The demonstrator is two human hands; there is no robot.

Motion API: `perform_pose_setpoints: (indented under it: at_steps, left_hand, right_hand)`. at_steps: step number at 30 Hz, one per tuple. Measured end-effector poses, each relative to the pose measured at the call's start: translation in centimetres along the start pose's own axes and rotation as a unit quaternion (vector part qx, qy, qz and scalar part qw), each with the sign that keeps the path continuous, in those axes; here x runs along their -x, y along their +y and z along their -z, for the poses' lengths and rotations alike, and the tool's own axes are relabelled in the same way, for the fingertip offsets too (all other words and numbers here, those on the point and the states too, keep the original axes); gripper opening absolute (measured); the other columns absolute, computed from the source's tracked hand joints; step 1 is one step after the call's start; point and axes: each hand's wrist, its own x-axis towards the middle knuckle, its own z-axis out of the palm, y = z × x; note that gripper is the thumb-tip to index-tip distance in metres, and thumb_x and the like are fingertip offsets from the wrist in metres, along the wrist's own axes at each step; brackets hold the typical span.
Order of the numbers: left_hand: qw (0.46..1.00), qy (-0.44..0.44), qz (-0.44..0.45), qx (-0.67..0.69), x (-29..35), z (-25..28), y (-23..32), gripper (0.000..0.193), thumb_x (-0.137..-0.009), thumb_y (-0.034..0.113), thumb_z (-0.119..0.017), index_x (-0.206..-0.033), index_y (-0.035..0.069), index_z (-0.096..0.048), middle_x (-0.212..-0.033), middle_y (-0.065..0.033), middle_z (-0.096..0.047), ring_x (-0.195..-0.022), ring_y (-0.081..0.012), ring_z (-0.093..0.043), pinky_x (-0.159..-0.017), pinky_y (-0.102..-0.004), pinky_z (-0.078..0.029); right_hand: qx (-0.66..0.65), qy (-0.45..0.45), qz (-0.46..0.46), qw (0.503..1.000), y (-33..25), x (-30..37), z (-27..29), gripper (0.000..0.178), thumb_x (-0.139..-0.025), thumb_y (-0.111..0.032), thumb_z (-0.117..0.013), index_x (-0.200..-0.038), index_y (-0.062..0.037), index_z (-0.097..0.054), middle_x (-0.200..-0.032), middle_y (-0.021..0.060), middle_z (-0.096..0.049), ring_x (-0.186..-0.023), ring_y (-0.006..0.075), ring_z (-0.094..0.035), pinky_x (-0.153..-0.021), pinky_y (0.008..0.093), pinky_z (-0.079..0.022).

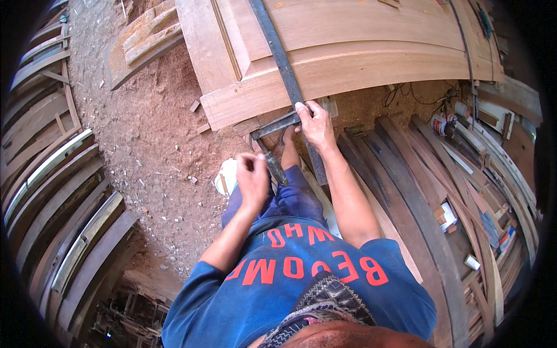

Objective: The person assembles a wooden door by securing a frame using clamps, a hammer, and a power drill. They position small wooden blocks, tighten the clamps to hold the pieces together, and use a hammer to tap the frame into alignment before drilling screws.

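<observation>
A long dark metal bar clamp [277, 52] lies across a pale wooden panelled door [348, 64], its end sticking out past the near edge. My right hand [316, 126] grips the clamp at this end, with the thumb on the bar and the fingers wrapped round it. From the clamp's jaw a screw [272, 162] slants down toward my legs. Beside that screw is my left hand [253, 178], its fingers curled closed; whatever they may hold is hidden.
Another clamp bar [464, 40] crosses the door farther right. Long dark planks [406, 174] lie at the right, and stacked boards [64, 232] fill the left. A wooden piece heaped with sawdust [145, 46] sits at the far left. A white round container [227, 176] stands near my leg.
</observation>
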Motion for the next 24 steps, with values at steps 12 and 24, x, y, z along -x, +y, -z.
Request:
perform_pose_setpoints:
  at_steps: [12,24]
  left_hand:
    - [0.986,-0.164,-0.028,0.024,0.4,-11.4,-1.7,0.037,-0.109,0.026,-0.05,-0.09,-0.003,-0.063,-0.072,0.0023,-0.055,-0.068,-0.008,-0.045,-0.061,-0.0308,-0.042]
    - [0.997,0.072,-0.029,-0.026,-3.5,-0.6,-0.2,0.066,-0.091,0.034,-0.077,-0.135,-0.008,-0.051,-0.128,-0.023,-0.059,-0.114,-0.0269,-0.062,-0.1,-0.0378,-0.049]
  right_hand:
    - [0.097,-0.072,0.059,0.991,5.2,3.4,3.8,0.034,-0.099,-0.032,-0.065,-0.085,-0.0014,-0.058,-0.069,0.0024,-0.049,-0.07,0.0079,-0.044,-0.06,0.0325,-0.041]
    - [-0.001,-0.067,0.086,0.994,3.9,2.2,2.7,0.033,-0.1,-0.031,-0.068,-0.091,0.0008,-0.065,-0.071,-0.0024,-0.055,-0.068,0.0055,-0.048,-0.059,0.0286,-0.042]
